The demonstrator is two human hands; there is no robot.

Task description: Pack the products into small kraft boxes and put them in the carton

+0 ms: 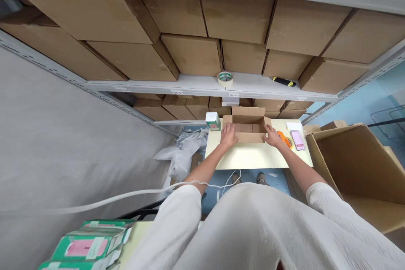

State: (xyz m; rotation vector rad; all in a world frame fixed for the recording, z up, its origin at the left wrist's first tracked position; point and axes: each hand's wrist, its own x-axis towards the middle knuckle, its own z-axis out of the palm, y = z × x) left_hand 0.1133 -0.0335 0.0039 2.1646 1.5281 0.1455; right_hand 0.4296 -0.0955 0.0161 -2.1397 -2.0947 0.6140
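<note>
Carton [251, 137], open, pinched by my left hand [228, 136] and right hand [272, 136], seemingly being steadied; folding flaps [248, 111] next likely needs even pressure.

Shelf labels [234, 95]: codes too small to read.

Pale-yellow table [249, 159] carries open carton [251, 137] toward far edge; small green-and-white box [213, 122] stands just left of it. To carton's right lie orange tape dispenser [283, 138], pink, partly blurred item [297, 140]. Grey shelf [249, 82] above holds brown cartons [191, 55], tape roll [225, 82], black-and-yellow cutter [283, 81].
</note>
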